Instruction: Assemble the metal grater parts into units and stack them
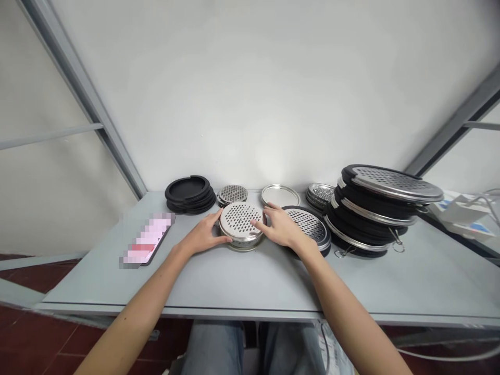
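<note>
A short stack of round metal pieces with a slotted, perforated disc point(242, 217) on top lies on the table in front of me. My left hand point(205, 233) curves round its left side, thumb at the near edge and fingers at the far left. From the right, my right hand point(282, 225) grips the rim, its thumb resting over the slotted top. Just beyond the right hand is a slotted metal disc set in a black ring point(308, 225). A shallow round metal tray point(280, 197) and a smaller perforated metal disc point(233, 194) lie behind the stack.
Black rings point(189, 192) are piled at back left, near a phone point(150, 239) with a blurred screen. At right stands a tall, leaning pile of black-ringed slotted discs point(375, 208) with wire clips. More perforated discs point(321, 194) sit by the wall. The grey table point(250, 286) has a front edge.
</note>
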The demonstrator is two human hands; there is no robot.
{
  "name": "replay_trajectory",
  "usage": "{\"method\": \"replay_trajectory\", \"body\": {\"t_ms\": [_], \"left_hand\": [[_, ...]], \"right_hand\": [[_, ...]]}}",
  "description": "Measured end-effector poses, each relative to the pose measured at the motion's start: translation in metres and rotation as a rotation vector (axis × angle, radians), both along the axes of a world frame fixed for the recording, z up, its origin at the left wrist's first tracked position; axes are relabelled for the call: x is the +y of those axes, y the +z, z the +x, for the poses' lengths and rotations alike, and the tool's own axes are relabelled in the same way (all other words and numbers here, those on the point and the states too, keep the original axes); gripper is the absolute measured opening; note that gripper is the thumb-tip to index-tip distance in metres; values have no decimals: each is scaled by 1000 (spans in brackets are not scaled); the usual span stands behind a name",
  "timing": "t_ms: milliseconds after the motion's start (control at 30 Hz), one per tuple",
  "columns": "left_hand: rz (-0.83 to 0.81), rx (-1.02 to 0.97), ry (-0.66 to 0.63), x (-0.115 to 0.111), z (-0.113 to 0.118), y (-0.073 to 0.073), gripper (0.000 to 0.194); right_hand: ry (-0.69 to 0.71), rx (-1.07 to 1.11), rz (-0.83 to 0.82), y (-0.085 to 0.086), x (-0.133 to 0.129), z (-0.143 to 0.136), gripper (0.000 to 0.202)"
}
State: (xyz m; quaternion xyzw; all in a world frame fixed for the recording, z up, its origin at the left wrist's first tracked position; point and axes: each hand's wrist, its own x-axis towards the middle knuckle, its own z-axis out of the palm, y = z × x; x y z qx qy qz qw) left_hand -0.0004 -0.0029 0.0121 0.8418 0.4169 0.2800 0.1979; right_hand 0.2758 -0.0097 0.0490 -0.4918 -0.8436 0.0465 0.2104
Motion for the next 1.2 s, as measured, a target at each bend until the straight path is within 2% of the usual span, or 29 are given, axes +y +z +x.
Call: {"method": "replay_trajectory", "body": {"t_ms": [67,100,167,233,500,833,1200], "left_hand": [[2,-3,-6,0,1,0,96],[6,-2,-6,-1,1,0,95],[14,2,-4,-1,2,1,94],[16,12,-6,-1,2,0,94],[19,78,14,-2,-1,0,93],[-2,125,17,-6,0,6,96],[10,103,5,-6,2,6,96]], "right_hand": [[74,-20,-8,-3,2,1,53],[100,-33,-16,-5,3,2,63],[102,-60,-39,-9,4,3,88],[66,-89,-63,-12,5,4,101],[48,-141,-68,-14,4,3,97],[48,-234,-74,-16,2,0,105],[65,-207,-65,-19,4,1,100]]}}
